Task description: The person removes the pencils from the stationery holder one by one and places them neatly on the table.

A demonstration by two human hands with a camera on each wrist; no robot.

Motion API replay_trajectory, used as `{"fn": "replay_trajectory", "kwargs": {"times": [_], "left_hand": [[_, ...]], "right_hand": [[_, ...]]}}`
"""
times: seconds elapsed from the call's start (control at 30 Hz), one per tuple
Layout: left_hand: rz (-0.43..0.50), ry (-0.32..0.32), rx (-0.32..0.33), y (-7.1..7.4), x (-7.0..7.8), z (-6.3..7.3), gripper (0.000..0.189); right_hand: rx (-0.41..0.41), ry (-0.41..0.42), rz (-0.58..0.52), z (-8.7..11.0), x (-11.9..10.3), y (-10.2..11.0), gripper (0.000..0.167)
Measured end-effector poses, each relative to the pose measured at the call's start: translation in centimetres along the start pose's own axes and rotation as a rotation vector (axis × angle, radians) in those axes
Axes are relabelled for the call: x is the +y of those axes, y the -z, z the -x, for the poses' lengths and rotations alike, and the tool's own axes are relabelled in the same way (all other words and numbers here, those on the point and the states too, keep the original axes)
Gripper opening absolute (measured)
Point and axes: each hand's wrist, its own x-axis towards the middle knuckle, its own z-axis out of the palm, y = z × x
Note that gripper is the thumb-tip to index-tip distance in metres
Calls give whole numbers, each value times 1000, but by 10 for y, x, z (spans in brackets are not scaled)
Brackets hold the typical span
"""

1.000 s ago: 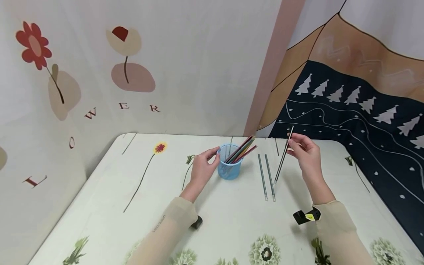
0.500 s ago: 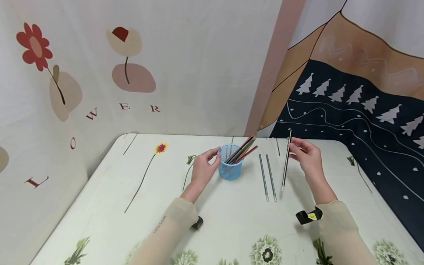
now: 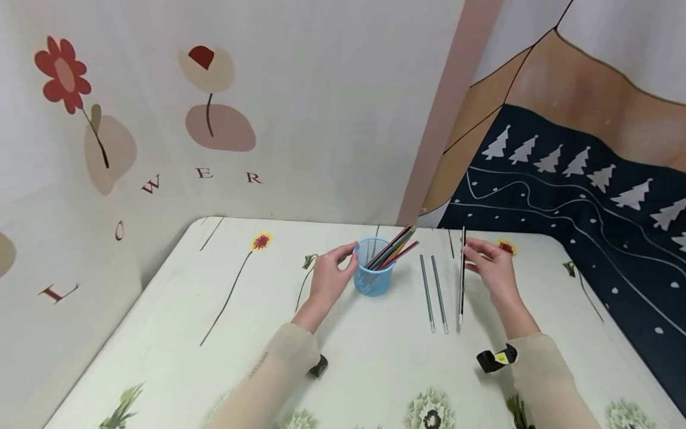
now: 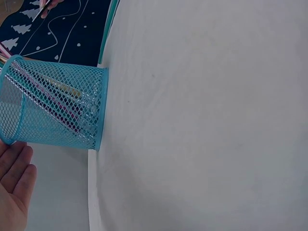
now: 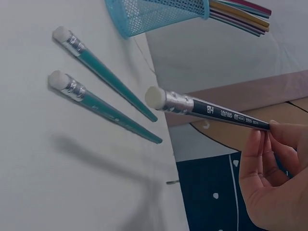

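My left hand (image 3: 329, 277) holds the rim of a light blue mesh pencil cup (image 3: 373, 283) between thumb and fingers. It stands upright with several coloured pencils (image 3: 390, 249) leaning to the right inside it. In the left wrist view, the fingers (image 4: 19, 168) meet the cup by its rim. My right hand (image 3: 494, 271) pinches a black pencil (image 3: 462, 280) near its far end, its white eraser pointing toward me. The right wrist view shows this pencil's eraser end raised off the table. Just left of it, two green pencils (image 5: 106, 77) lie side by side, erasers toward me.
A white tablecloth (image 3: 375, 351) with printed flowers covers the table. Behind it hangs a pale curtain (image 3: 321, 119) with flower shapes and letters. A dark cloth (image 3: 536, 196) with printed trees hangs at the right. Both wrists wear small black devices (image 3: 495, 358).
The black pencil has swung from a slant to nearly parallel with the green pencils, and its eraser end has come nearer to me. My left hand stays on the cup.
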Motion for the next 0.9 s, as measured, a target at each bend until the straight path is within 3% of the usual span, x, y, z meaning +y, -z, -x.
{"fn": "replay_trajectory", "kwargs": {"times": [0.17, 0.57, 0.9], "left_hand": [[-6, 4, -11, -1, -3, 5, 29], [-11, 11, -3, -1, -1, -1, 29], [-2, 21, -6, 0, 0, 0, 30]], "right_hand": [[-8, -63, 32, 2, 12, -4, 45], [-69, -34, 8, -10, 23, -9, 45], [-125, -66, 75, -14, 30, -13, 43]]}}
